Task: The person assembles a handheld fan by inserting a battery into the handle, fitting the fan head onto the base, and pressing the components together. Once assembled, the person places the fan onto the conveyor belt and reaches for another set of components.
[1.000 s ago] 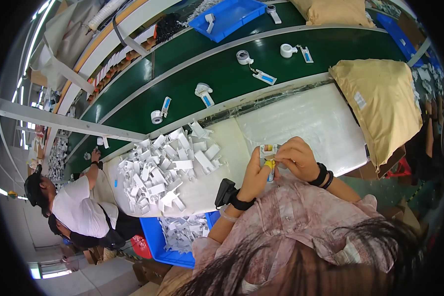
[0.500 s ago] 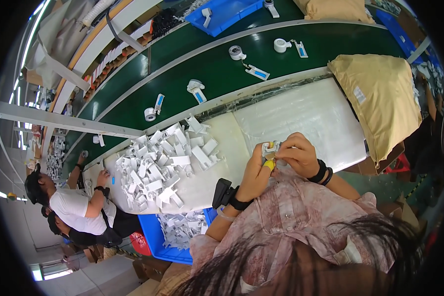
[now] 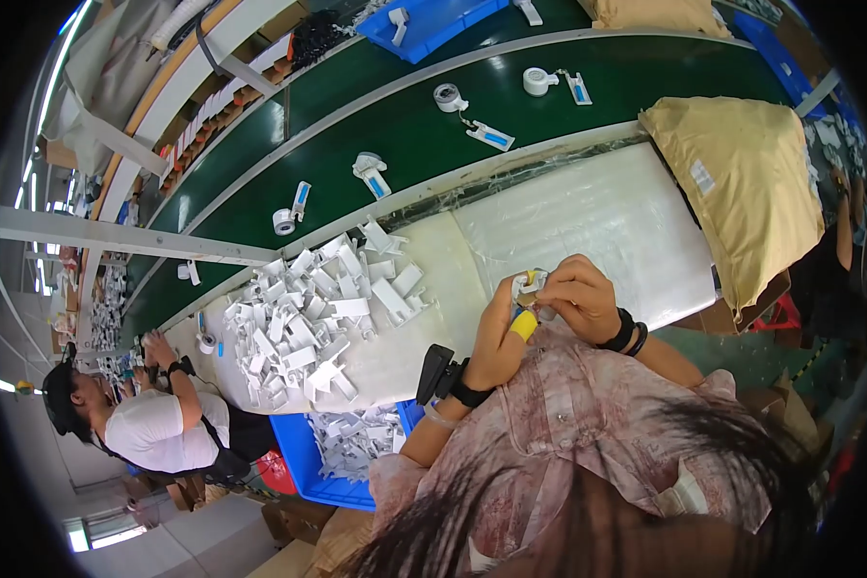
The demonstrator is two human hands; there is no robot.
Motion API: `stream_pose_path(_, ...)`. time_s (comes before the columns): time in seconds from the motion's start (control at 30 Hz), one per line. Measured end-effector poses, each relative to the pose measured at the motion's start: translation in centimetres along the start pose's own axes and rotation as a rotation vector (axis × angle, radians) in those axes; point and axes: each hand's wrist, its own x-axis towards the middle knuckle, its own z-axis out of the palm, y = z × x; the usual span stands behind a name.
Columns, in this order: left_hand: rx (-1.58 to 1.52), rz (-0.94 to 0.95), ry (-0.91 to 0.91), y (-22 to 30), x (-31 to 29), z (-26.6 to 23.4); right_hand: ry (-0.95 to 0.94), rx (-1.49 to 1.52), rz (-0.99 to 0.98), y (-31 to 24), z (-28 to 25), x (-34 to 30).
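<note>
Close in front of my body, both my hands work on a small white plastic part (image 3: 529, 283) with a bit of yellow on it. My left hand (image 3: 496, 337) pinches it from the left, a yellow wrap (image 3: 523, 325) round its thumb. From the right, the fingers of my right hand (image 3: 585, 301) are closed and pressed against the part; what lies between their tips is mostly hidden. A heap of white plastic clip-like pieces (image 3: 303, 323) lies on the worktable (image 3: 414, 356) to the left of my hands.
A blue bin (image 3: 303, 462) of white pieces sits below the table. On the green conveyor belt (image 3: 405, 144) lie several round white parts with blue-striped tabs. A tan sack (image 3: 732, 193) stands at the right. At far left a person in white (image 3: 169, 429) works.
The parts on the belt have shifted left. My left hand has turned slightly, showing more of the yellow wrap. The person at left has moved their hands away from the table's near end.
</note>
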Motion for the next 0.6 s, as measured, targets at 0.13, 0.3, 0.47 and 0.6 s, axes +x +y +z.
stream_pose_path(0.13, -0.003, 0.006, 0.021, -0.5, -0.2, 0.3, 0.001, 0.014, -0.006, 0.1, 0.1, -0.3)
stream_pose_path(0.3, 0.080, -0.012, 0.051, -1.6, 0.1, 0.1, 0.016, -0.043, -0.037, 0.4, 0.4, -0.6)
stream_pose_path(0.47, 0.214, -0.048, 0.027, -0.6, 0.3, 0.3, 0.012, -0.137, -0.146, -0.6, 0.0, 0.2)
stream_pose_path(0.6, 0.218, -0.058, 0.022, -0.3, 0.4, 0.3, -0.032, -0.152, -0.191, -0.2, -0.3, 0.2)
